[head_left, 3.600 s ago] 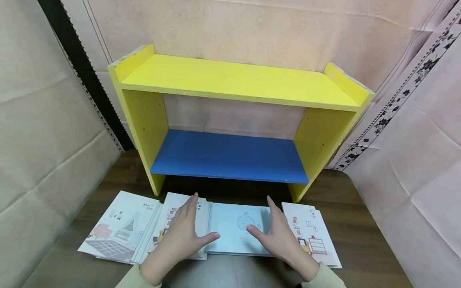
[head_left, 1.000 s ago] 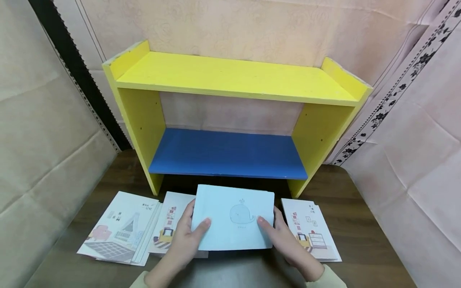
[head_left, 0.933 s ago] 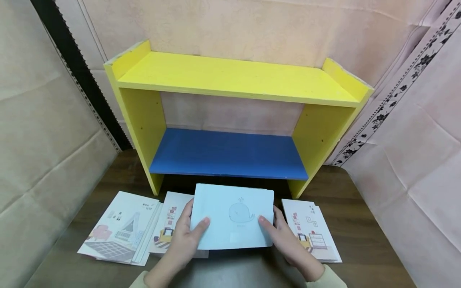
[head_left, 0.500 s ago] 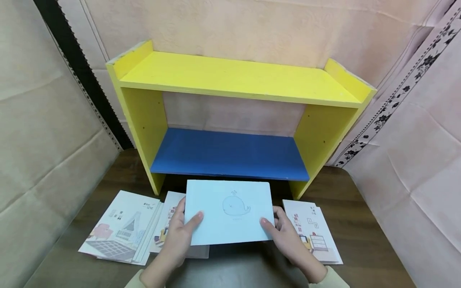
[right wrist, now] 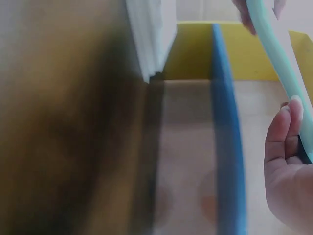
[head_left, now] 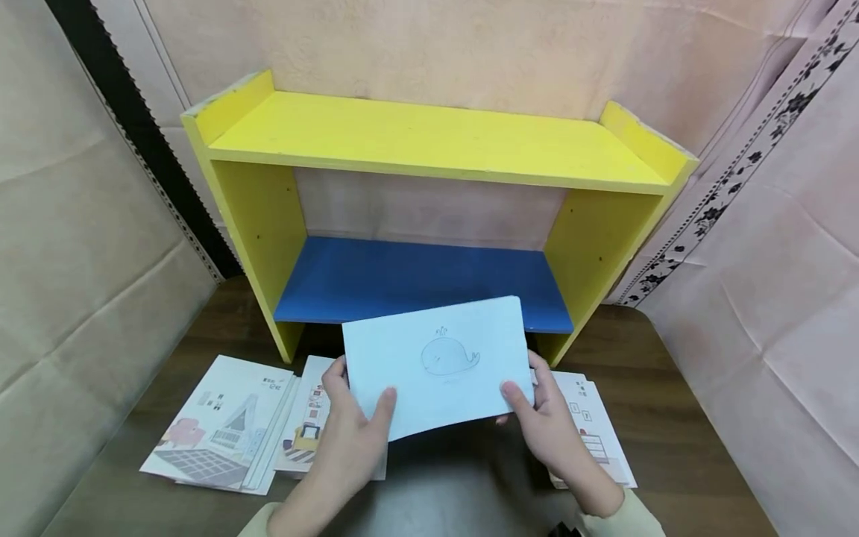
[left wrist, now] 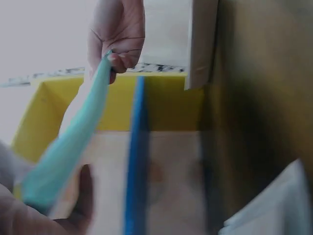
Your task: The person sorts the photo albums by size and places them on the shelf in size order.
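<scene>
A light blue book (head_left: 436, 365) with a line drawing of a whale on its cover is held up off the table, tilted, its right end higher. My left hand (head_left: 352, 432) grips its left edge, thumb on the cover and fingers behind. At the right edge my right hand (head_left: 546, 421) holds it the same way. In the left wrist view the book (left wrist: 73, 142) shows edge-on as a turquoise strip between both hands; the right wrist view also shows the book (right wrist: 276, 49) edge-on. The book's underside is hidden in the head view.
A yellow bookshelf (head_left: 429, 142) with a blue lower shelf (head_left: 403, 280) stands behind the hands. White illustrated booklets (head_left: 215, 425) lie at the left, with another pile (head_left: 305, 429) beside them. More booklets (head_left: 597, 425) lie at the right. Pale cloth (head_left: 87, 298) hangs around the table.
The hands have gone from hovering over the blue book on the table to gripping both its ends. The book has risen toward the shelf, and its right end has tipped up.
</scene>
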A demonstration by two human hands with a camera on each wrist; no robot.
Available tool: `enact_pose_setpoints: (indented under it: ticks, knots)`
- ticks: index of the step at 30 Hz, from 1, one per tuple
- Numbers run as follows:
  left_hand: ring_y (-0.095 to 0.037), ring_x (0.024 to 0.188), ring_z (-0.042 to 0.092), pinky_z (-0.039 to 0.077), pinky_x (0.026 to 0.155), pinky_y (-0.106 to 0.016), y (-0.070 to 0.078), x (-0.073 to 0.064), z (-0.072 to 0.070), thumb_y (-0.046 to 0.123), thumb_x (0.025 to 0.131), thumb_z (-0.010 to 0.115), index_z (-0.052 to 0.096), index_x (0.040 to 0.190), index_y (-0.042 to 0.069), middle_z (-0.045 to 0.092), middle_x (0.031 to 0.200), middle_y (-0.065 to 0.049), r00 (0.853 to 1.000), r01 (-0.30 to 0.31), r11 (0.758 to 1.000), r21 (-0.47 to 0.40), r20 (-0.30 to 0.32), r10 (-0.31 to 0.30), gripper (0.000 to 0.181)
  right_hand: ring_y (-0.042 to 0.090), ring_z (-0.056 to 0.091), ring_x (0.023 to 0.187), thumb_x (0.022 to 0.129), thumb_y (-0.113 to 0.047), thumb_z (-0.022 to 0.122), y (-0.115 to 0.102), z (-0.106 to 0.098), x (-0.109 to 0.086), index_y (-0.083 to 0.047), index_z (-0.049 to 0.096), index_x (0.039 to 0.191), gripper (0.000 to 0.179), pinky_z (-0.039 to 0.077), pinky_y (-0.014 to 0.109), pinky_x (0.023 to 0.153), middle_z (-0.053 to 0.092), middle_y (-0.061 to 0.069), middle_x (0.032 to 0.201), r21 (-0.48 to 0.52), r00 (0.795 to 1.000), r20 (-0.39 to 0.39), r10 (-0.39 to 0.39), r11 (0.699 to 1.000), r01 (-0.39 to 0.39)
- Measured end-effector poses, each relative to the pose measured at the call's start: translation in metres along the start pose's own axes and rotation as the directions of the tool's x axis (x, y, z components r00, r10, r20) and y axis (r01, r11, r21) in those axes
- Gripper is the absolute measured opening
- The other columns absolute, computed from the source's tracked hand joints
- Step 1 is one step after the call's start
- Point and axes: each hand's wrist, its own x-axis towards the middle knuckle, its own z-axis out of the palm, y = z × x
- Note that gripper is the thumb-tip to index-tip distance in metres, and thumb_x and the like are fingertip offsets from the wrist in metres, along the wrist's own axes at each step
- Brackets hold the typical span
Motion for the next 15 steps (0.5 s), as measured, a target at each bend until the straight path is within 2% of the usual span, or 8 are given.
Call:
enact_pose_setpoints:
  ticks: [3,5,7,10,13,15]
  knots:
    - [-0.023,0.105,0.056,0.047,0.086,-0.044,0.011,-0.002,0.000,0.034,0.089,0.070,-0.017,0.151,0.026,0.045,0.134,-0.013,0.998,-0.059,0.989,0.133,0.025,0.056,0.107,0.025,0.067,0.080,0.101,-0.010,0.050,-0.010,-0.006,0.007,-0.021,0.028,0.149,0.053,0.055,0.037,0.059,0.063,0.017,0.118,-0.049,0.996,-0.029,-0.090,0.995,0.089]
    - [-0.022,0.105,0.057,0.048,0.084,-0.043,0.018,0.000,-0.001,0.029,0.084,0.076,-0.023,0.149,0.032,0.044,0.136,-0.011,0.990,-0.139,0.980,0.144,0.044,0.134,0.119,0.025,0.067,0.080,0.101,-0.007,0.048,-0.017,-0.010,0.012,-0.019,0.028,0.149,0.054,0.055,0.036,0.058,0.062,0.017,0.118,-0.076,0.987,-0.038,-0.155,0.985,0.152]
    - [-0.022,0.109,0.054,0.047,0.088,-0.043,0.024,0.003,-0.003,0.023,0.079,0.081,-0.027,0.147,0.035,0.034,0.146,-0.008,0.976,-0.217,0.969,0.119,0.052,0.212,0.128,0.025,0.066,0.080,0.101,-0.003,0.046,-0.024,-0.013,0.016,-0.016,0.026,0.150,0.054,0.054,0.035,0.058,0.061,0.019,0.117,-0.090,0.977,-0.039,-0.212,0.974,0.207]
    - [-0.023,0.114,0.051,0.045,0.091,-0.044,0.036,0.013,-0.010,0.019,0.076,0.084,-0.029,0.146,0.037,0.018,0.155,-0.005,0.951,-0.306,0.948,0.091,0.069,0.300,0.134,0.024,0.065,0.082,0.101,-0.002,0.045,-0.035,-0.016,0.024,-0.016,0.024,0.150,0.056,0.054,0.033,0.059,0.057,0.017,0.121,-0.084,0.965,-0.043,-0.257,0.964,0.253]
    - [-0.025,0.119,0.049,0.046,0.092,-0.044,0.051,0.025,-0.019,0.018,0.077,0.083,-0.031,0.145,0.036,0.007,0.158,-0.003,0.924,-0.379,0.918,0.118,0.100,0.369,0.134,0.024,0.064,0.086,0.100,0.001,0.044,-0.046,-0.018,0.033,-0.015,0.023,0.151,0.057,0.054,0.032,0.061,0.054,0.018,0.124,-0.065,0.948,-0.061,-0.312,0.949,0.308]
    - [-0.026,0.123,0.046,0.047,0.092,-0.045,0.061,0.034,-0.025,0.019,0.079,0.082,-0.031,0.145,0.034,0.006,0.159,-0.004,0.903,-0.427,0.892,0.150,0.112,0.414,0.132,0.024,0.063,0.085,0.099,0.006,0.043,-0.053,-0.020,0.039,-0.013,0.023,0.151,0.058,0.054,0.032,0.061,0.053,0.020,0.124,-0.049,0.930,-0.071,-0.361,0.932,0.358]
